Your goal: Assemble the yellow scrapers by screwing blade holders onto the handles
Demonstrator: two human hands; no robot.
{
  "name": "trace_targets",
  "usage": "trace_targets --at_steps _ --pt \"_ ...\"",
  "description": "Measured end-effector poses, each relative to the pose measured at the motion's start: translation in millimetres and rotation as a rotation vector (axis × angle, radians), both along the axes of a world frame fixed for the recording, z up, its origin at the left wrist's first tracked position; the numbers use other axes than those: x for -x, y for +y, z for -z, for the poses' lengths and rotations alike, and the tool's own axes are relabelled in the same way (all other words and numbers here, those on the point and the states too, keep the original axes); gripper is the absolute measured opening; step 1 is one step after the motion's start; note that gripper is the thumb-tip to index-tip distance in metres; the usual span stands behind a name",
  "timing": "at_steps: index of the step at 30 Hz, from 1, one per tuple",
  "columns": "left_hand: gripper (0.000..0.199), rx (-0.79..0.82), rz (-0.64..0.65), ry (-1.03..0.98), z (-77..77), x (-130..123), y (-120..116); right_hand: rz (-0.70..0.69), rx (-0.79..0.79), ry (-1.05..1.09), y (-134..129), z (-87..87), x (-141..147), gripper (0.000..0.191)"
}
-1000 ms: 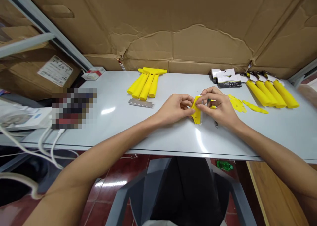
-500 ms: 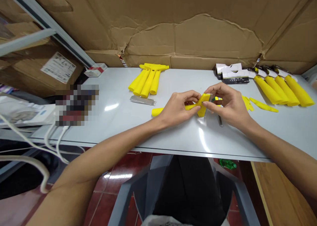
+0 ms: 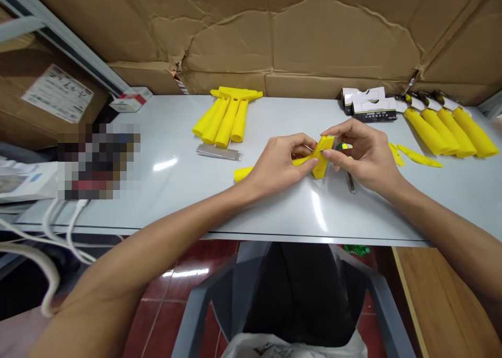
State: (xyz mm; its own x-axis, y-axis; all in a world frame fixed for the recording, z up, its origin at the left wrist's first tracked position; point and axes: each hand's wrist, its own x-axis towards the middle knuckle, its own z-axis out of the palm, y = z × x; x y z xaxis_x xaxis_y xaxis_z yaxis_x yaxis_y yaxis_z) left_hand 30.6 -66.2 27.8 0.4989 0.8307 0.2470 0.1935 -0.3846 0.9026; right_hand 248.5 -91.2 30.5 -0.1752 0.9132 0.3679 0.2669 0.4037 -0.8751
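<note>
Above the table I hold a yellow scraper (image 3: 322, 161), its wide head tilted upright and its tubular handle pointing left. My left hand (image 3: 282, 161) is closed around the handle just behind the head. My right hand (image 3: 363, 151) pinches the head's right edge, index finger at the top and thumb on the face; whether a thin piece sits under the fingertips I cannot tell. Beneath the right hand lies what looks like a screwdriver (image 3: 351, 182), partly hidden, with a green and yellow end and a metal shaft. Flat yellow pieces (image 3: 419, 157) lie right of that hand.
Several yellow scrapers (image 3: 223, 120) are grouped at the back, with a flat metallic strip (image 3: 218, 152) before them. Packaged yellow scrapers (image 3: 451, 130) and white-black cartons (image 3: 372, 107) lie back right. A cardboard wall (image 3: 235, 44) closes off the rear. Cables (image 3: 74, 216) hang at left.
The camera view has shifted slightly. My right fingers have moved on the scraper head's edge, and the clear film seen beside it earlier no longer shows. My left hand keeps its grip.
</note>
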Motion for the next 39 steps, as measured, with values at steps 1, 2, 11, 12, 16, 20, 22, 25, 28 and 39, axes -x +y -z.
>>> trace_targets --at_steps 1,2,11,12,16,20,22,25,28,39 --pt "0.02 -0.003 -0.004 0.003 -0.1 0 -1 0.006 -0.006 -0.006 0 -0.3 0 0.033" --pt "0.022 -0.007 -0.006 0.008 -0.2 0 -1 0.012 -0.013 -0.012 -1 -0.5 0 0.032" --pt "0.023 -0.068 -0.077 0.036 -4.3 -3 -9 0.034 0.023 0.044 -3 2.9 7 0.028" --pt "0.023 -0.067 -0.092 0.035 -5.0 -3 -11 0.031 0.031 0.055 -3 4.1 8 0.028" --pt "0.03 -0.065 -0.141 0.044 -6.4 -3 -13 0.008 0.06 0.071 -2 6.2 9 0.028" --pt "0.021 -0.088 -0.128 0.037 -4.8 -4 -11 0.008 0.063 0.057 -5 3.9 7 0.033" --pt "0.015 -0.116 -0.124 0.042 -4.2 -3 -10 0.017 0.04 0.026 -6 2.7 6 0.032" --pt "0.013 -0.125 -0.112 0.079 -4.2 -3 -9 0.037 0.005 -0.016 -7 2.4 4 0.026" --pt "0.014 -0.12 -0.078 0.098 -3.7 -2 -9 0.049 0.012 -0.044 -7 2.2 4 0.02" --pt "0.014 -0.232 -0.016 0.218 -3.7 2 -3 0.045 -0.011 -0.076 -9 0.6 5 0.023"
